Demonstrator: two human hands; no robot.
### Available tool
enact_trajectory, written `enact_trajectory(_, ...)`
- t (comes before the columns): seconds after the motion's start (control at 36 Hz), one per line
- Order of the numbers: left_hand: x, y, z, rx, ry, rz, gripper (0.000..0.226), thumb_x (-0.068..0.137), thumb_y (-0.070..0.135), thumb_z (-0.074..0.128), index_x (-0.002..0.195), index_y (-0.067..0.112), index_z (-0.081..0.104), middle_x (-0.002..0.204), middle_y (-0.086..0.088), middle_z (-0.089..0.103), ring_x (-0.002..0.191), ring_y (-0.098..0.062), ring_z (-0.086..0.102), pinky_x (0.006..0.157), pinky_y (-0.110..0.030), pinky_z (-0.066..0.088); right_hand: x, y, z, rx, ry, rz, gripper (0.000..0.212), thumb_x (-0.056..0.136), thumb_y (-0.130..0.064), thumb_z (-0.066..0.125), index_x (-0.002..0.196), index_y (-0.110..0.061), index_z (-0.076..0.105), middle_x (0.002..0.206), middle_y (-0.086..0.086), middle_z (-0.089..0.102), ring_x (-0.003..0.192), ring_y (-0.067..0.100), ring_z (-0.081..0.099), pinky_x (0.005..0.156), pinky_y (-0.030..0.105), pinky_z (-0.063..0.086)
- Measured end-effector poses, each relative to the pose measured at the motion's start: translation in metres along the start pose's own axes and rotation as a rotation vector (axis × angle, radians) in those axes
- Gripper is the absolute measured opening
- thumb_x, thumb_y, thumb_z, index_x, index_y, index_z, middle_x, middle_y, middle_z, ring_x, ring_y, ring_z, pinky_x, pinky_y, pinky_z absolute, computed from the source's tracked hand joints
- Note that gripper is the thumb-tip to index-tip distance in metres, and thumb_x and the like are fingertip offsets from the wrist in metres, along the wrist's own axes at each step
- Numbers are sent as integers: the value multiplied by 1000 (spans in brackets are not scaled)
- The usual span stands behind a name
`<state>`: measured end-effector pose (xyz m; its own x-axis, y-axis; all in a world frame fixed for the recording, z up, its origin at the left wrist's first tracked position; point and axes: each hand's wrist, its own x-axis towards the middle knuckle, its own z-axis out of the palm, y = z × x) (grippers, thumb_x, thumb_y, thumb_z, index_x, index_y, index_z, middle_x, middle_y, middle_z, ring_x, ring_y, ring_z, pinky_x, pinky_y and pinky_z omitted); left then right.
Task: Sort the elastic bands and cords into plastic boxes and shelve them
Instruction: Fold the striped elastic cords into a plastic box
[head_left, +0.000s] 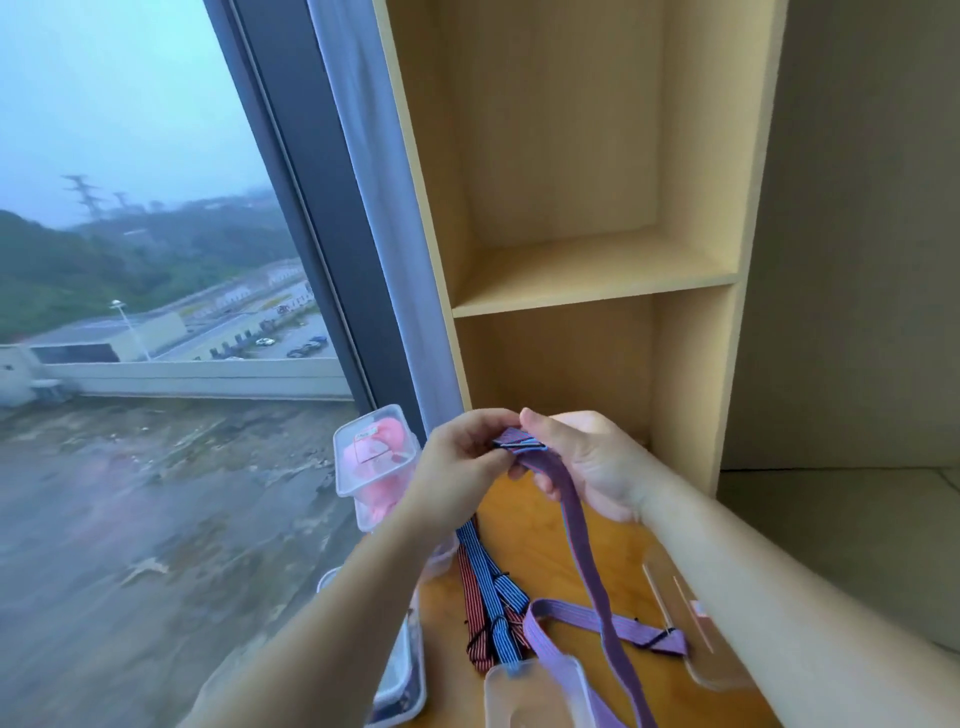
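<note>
A purple elastic band hangs from both my hands above the wooden tabletop. My left hand pinches its upper end by the dark metal slider. My right hand pinches the same end from the right, thumb on top. The band trails down to the table and off the bottom edge. A blue striped band and a red striped band lie side by side on the table. Next to them lies another purple band.
A lidded plastic box with pink contents stands at the table's left edge by the window. Another box sits lower left, a clear box at the bottom, a clear lid on the right. The wooden shelf unit rises behind.
</note>
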<state>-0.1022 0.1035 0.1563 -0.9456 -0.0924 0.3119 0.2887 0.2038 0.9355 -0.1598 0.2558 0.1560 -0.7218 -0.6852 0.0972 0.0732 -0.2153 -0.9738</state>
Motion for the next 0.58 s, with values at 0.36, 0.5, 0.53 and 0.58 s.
enact_trajectory(0.36,-3,33,-5,85,30,62,41,58,20,92,92,32,72,88,-3,72,78,-19,63,82,-42,55,-15,-30,-10,-230,70,104,34,68,-46,77,58,-14,69,54,9,58,36,11,42,35,17,30)
enact_trajectory(0.5,-8,28,-24,290,42,159,46,66,10,85,88,47,67,89,8,71,84,-16,66,83,-36,55,-15,-30,-2,-265,12,118,17,86,-25,72,78,-11,71,64,9,65,42,11,47,38,20,36)
enact_trajectory(0.53,-10,25,-30,315,47,178,47,67,5,85,86,44,66,86,11,70,80,-12,65,79,-30,53,-14,-28,0,-278,2,105,11,89,-19,70,87,-9,71,69,9,68,44,12,49,40,20,39)
enact_trajectory(0.58,-15,18,-44,341,45,172,44,69,-1,83,82,37,65,80,12,67,74,-8,62,74,-24,50,-14,-21,6,-370,7,51,9,90,-12,68,96,-6,71,75,8,71,47,11,52,41,21,41)
